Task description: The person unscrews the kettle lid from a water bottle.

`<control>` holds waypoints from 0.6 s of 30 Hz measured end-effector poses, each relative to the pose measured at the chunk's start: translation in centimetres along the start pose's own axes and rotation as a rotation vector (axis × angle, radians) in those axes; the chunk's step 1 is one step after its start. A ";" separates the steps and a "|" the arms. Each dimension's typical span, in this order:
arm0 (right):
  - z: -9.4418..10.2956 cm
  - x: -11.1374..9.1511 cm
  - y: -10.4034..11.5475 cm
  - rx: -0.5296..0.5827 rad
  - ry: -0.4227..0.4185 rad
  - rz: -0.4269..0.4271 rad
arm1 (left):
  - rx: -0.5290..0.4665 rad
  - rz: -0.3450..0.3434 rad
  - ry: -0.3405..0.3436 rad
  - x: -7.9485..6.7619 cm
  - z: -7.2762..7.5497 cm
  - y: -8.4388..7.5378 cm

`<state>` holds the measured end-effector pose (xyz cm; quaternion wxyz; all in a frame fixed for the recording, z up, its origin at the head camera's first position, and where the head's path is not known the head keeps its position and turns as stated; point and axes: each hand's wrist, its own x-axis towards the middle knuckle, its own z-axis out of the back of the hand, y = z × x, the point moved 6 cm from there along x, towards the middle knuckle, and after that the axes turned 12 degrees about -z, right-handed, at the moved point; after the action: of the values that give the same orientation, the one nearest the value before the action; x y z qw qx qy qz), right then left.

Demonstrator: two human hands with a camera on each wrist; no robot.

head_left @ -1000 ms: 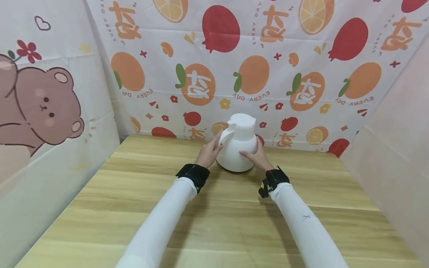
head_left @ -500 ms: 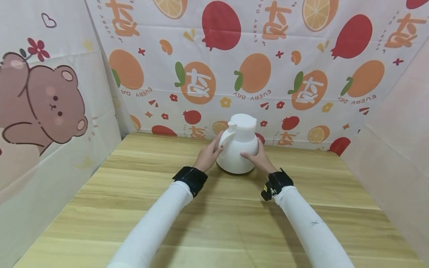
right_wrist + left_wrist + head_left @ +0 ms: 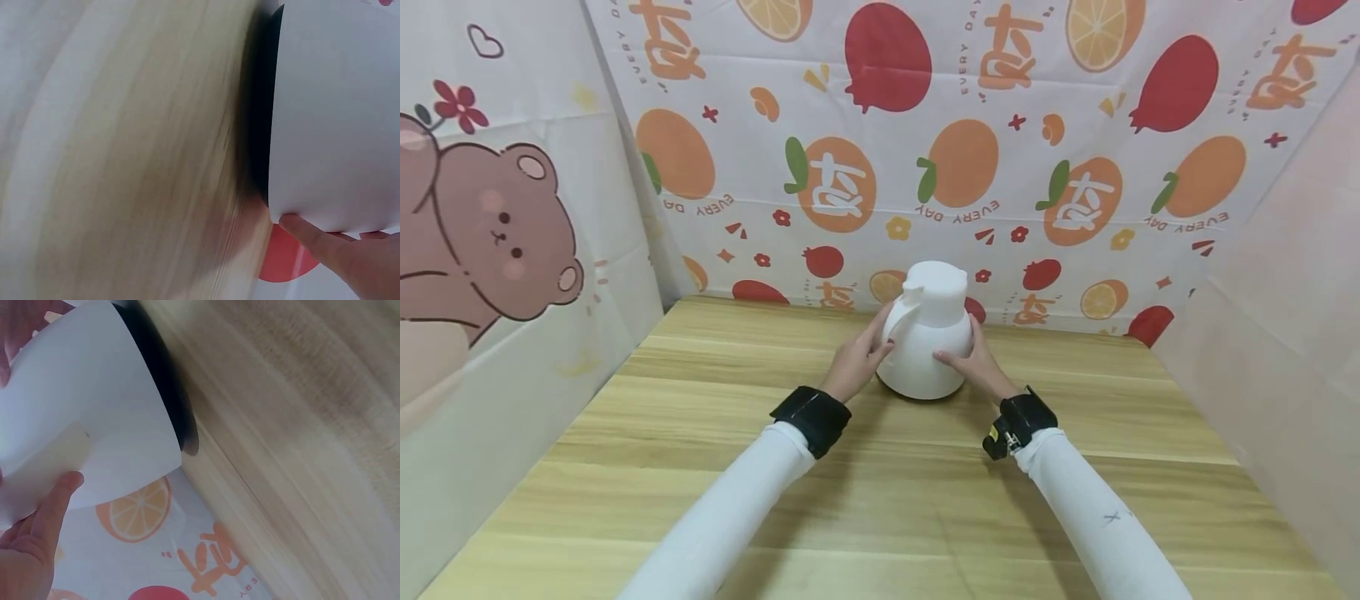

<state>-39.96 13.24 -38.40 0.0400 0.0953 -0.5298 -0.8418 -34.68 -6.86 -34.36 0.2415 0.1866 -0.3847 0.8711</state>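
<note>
A white thermos jug (image 3: 925,362) with a rounded body, a lid and a side handle (image 3: 53,462) stands upright near the back of the table. Its dark base (image 3: 156,375) lies close to the wood; whether it touches the wood all round I cannot tell. My left hand (image 3: 853,362) grips it on the handle side, fingers at the handle. On the opposite side, my right hand (image 3: 979,365) holds the body, thumb across the front and fingers going behind, partly hidden. The right wrist view shows fingers against the white wall of the jug near its bottom.
The wooden table (image 3: 880,517) runs up to a fruit-print cloth (image 3: 737,167) hanging behind the jug. A bear-print cloth (image 3: 602,275) closes the left side, and a pale cloth (image 3: 1292,350) the right.
The jug has come slightly toward me and away from the back cloth, both hands moving with it. Their hold looks the same.
</note>
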 end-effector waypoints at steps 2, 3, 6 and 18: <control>-0.1 -0.3 -0.1 -0.002 0.007 -0.004 | 0.002 0.001 0.002 -0.3 0.1 -0.3; -0.1 -0.4 -0.1 -0.006 0.010 -0.006 | 0.001 0.004 0.004 -0.5 0.1 -0.4; 0.1 -0.8 -0.2 -0.022 0.011 -0.007 | -0.008 0.004 0.005 -0.9 0.0 -0.8; -0.1 -2.1 -0.3 -0.040 0.042 -0.001 | -0.003 -0.007 0.007 -2.6 -0.1 -1.9</control>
<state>-37.87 13.63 -38.46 0.0525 0.1122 -0.5120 -0.8500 -31.46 -6.42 -34.62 0.2462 0.1847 -0.3843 0.8704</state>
